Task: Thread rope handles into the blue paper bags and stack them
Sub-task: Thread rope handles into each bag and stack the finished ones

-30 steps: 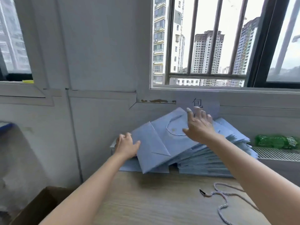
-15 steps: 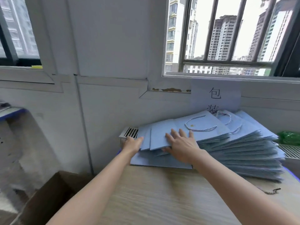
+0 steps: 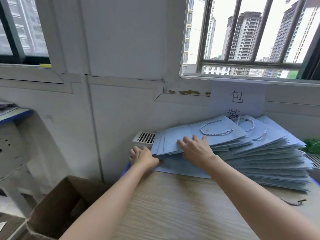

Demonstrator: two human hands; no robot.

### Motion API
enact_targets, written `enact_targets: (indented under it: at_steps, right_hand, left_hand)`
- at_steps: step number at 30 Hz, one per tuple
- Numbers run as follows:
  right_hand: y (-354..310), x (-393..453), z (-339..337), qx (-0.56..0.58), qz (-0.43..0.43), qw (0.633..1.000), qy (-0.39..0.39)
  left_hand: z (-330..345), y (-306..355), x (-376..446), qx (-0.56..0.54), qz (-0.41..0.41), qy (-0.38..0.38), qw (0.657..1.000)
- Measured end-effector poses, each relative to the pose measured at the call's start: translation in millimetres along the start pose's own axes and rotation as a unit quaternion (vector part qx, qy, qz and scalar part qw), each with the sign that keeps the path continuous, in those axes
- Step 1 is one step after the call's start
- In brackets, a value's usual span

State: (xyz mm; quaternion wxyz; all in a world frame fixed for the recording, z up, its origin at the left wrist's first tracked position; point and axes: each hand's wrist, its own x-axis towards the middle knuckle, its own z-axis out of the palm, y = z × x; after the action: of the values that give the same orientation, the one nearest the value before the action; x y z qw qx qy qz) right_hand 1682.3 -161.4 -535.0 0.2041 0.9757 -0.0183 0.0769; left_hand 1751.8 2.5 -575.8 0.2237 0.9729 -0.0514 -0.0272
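Observation:
A tall fanned stack of flat blue paper bags [image 3: 263, 163] lies on the wooden table [image 3: 173, 210] against the wall. The top bag [image 3: 213, 135] carries a white-blue rope handle [image 3: 216, 130]; two bags behind it show handles too. My right hand [image 3: 195, 149] lies flat on the near left corner of the top bags, fingers straight and spread. My left hand [image 3: 143, 155] rests against the left edge of the stack's lower bags, fingers loosely bent, holding nothing I can see. A loose rope piece [image 3: 292, 202] lies on the table at right.
An open brown cardboard box [image 3: 57, 210] sits below the table's left edge. A white vent grille [image 3: 144, 137] is behind the stack's left end. A paper sign [image 3: 237, 99] hangs on the wall. A green packet [image 3: 312, 146] lies at far right. A grey shelf unit [image 3: 15, 144] stands at left.
My right hand slid from the top bag's handle area down to its near left corner. The tilted bag now lies flat on the stack. The view shifted left.

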Motion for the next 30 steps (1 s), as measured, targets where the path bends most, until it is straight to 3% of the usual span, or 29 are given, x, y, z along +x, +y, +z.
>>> enact_targets:
  at_steps: [2, 7, 16, 21, 30]
  right_hand:
    - [1, 0, 1, 0.002, 0.008, 1.000, 0.020]
    - [3, -5, 3, 0.011, 0.008, 1.000, 0.005]
    - [-3, -11, -7, 0.016, 0.032, 0.999, 0.014]
    - [2, -16, -2, 0.046, 0.017, 0.999, 0.004]
    - [10, -18, -1, 0.062, 0.008, 0.997, 0.041]
  left_hand:
    - [-5, -12, 7, -0.002, -0.039, 0.028, 0.999]
    - [-25, -44, 16, -0.128, -0.061, -0.044, 0.989]
    - [-43, -46, 3, -0.050, 0.014, 0.005, 0.999]
    - [-27, -25, 13, -0.077, 0.027, -0.031, 0.996]
    - [-19, -8, 41, -0.124, -0.069, 0.005, 0.990]
